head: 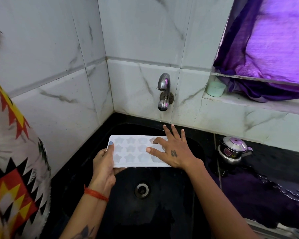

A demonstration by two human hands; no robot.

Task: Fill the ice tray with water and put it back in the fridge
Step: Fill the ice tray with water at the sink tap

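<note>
A white ice tray (pixel 133 152) with star-shaped moulds is held level above the black sink (pixel 162 213), a little below and in front of the wall tap (pixel 164 90). My left hand (pixel 104 166) grips the tray's left end, thumb on top. My right hand (pixel 173 149) lies flat on the tray's right end with its fingers spread, covering the rightmost moulds. No water runs from the tap. Whether the moulds hold water is unclear.
The sink drain (pixel 141 190) lies below the tray. A small steel pot with a lid (pixel 232 150) stands on the wet black counter at the right. A pale green cup (pixel 215 88) sits on the window ledge under a purple curtain (pixel 269 49). Patterned cloth (pixel 10 161) hangs at the left.
</note>
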